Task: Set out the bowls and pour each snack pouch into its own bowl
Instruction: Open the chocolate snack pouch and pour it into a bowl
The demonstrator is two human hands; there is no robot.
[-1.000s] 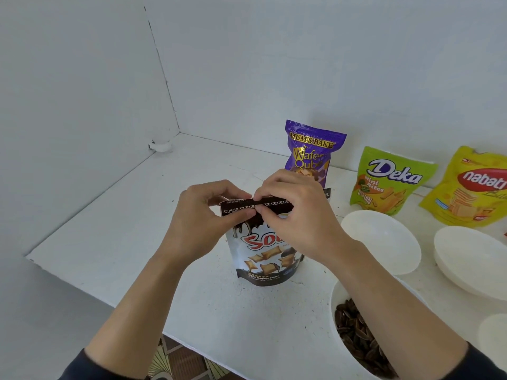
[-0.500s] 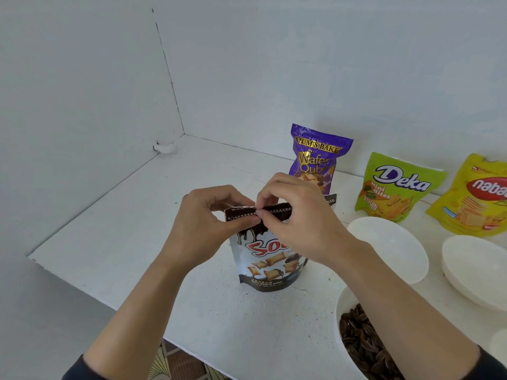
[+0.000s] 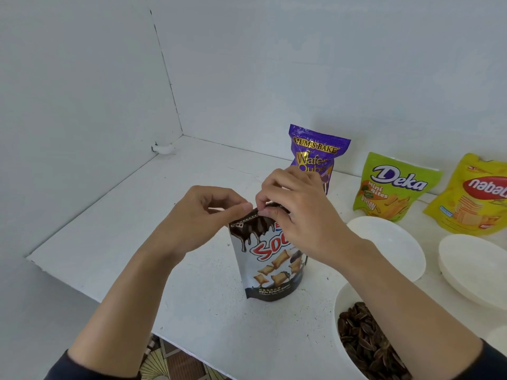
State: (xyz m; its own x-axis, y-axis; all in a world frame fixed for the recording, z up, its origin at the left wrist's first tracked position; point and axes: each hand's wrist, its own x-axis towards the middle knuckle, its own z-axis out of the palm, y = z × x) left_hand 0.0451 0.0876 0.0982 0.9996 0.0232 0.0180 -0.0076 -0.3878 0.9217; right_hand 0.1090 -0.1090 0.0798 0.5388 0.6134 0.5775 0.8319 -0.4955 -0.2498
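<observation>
Snack pouch (image 3: 267, 266), brown and white, stands upright on the white table (image 3: 123, 229), near its front edge and in front of the purple wafer pouch (image 3: 315, 152). The left hand (image 3: 203, 218) pinches the top strip between thumb and forefinger. The right hand (image 3: 299, 215) pinches the same strip just beside it, fingers curled over the top. That hand hides the right part of the strip and the end of the printed name, so whether the seal is torn cannot be told.

The right forearm crosses a white bowl (image 3: 340, 305) of dark seeds (image 3: 365, 338), which the lower edge cuts off. An empty bowl (image 3: 392, 242) and stacked bowls (image 3: 477, 270) lie further right. Behind them stand a green pouch (image 3: 389, 187) and a yellow pouch (image 3: 472, 198), the latter cropped at the right edge.
</observation>
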